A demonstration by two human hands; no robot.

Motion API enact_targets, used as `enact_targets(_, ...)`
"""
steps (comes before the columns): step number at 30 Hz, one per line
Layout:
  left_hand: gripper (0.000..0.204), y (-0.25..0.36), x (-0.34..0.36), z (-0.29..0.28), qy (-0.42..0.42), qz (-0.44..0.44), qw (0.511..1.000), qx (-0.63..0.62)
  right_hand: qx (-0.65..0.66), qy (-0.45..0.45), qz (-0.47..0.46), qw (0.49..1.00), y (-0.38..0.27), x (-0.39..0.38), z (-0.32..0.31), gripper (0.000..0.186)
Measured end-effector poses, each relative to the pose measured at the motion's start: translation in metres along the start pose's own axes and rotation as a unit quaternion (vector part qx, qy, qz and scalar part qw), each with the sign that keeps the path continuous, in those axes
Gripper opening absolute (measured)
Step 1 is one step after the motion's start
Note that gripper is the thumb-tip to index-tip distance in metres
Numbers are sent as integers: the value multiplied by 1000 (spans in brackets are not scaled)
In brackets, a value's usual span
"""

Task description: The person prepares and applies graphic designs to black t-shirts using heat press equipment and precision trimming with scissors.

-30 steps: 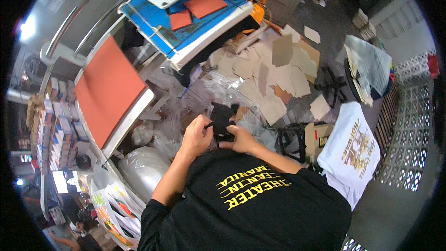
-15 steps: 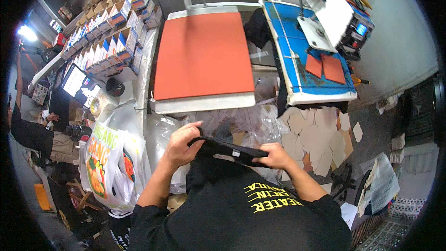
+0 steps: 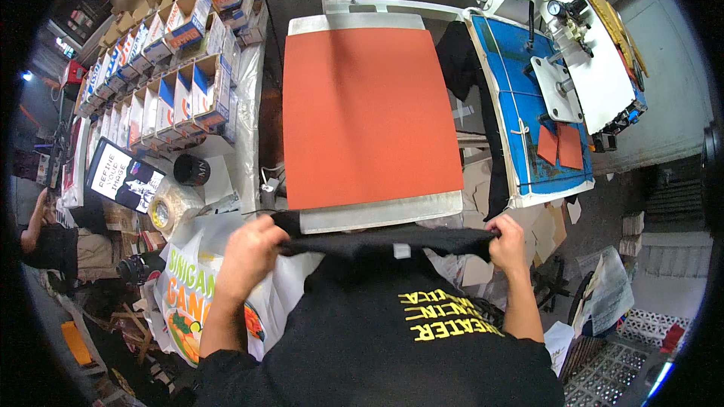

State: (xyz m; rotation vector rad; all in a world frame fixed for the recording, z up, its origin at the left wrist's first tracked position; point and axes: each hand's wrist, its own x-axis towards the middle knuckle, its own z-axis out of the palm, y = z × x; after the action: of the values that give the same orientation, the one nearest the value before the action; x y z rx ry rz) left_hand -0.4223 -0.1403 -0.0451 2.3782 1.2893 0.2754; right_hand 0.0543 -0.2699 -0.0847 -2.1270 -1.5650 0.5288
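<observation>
A black garment point(image 3: 354, 244) is stretched in a nearly level band in front of my chest, a small white label point(image 3: 402, 251) at its middle. My left hand point(image 3: 253, 250) grips its left end, fingers closed round the cloth. Its right end is pinched in my right hand point(image 3: 507, 243). Just beyond the cloth lies an orange-red rectangular pad point(image 3: 369, 120) on a pale metal plate point(image 3: 381, 213). The garment's edge is close to the plate's near end; whether they touch I cannot tell. Below, the held cloth blends into the black shirt I wear, with yellow lettering.
At right is a blue-topped press bed point(image 3: 539, 158) with two small red pads point(image 3: 569, 147) and a white machine body point(image 3: 603, 68). Boxes point(image 3: 170, 98), a tape roll point(image 3: 162, 212), a black mug point(image 3: 191, 170) and a tablet point(image 3: 124, 175) stand left. A plastic bag point(image 3: 177, 264) hangs nearby.
My hands have spread apart and moved forward, pulling the black garment wider and closer to the orange-red pad's plate. The view has shifted, so the pad looks nearer.
</observation>
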Motion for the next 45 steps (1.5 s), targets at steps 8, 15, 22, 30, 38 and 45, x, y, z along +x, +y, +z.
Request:
enact_targets(8,10,-36,-17,-20,245,-51,861,-442,360,-36,-27,932,9,42,-57,21)
enact_targets(15,32,-71,170,-82,338,-95,935,58,-50,163,-61,984,-82,252,-95,34)
enact_targets(22,39,-68,167,45,293,-122,945,-75,6,118,-2,993,1,230,64,45)
enact_targets(30,29,-106,137,133,229,-325,637,-660,681,-47,280,675,56,208,123,50)
enact_targets(38,37,-98,99,108,324,-305,866,-227,433,74,244,865,40,157,95,36)
enact_targets(45,36,-92,31,145,292,-321,849,-303,427,56,267,862,61,92,102,39)
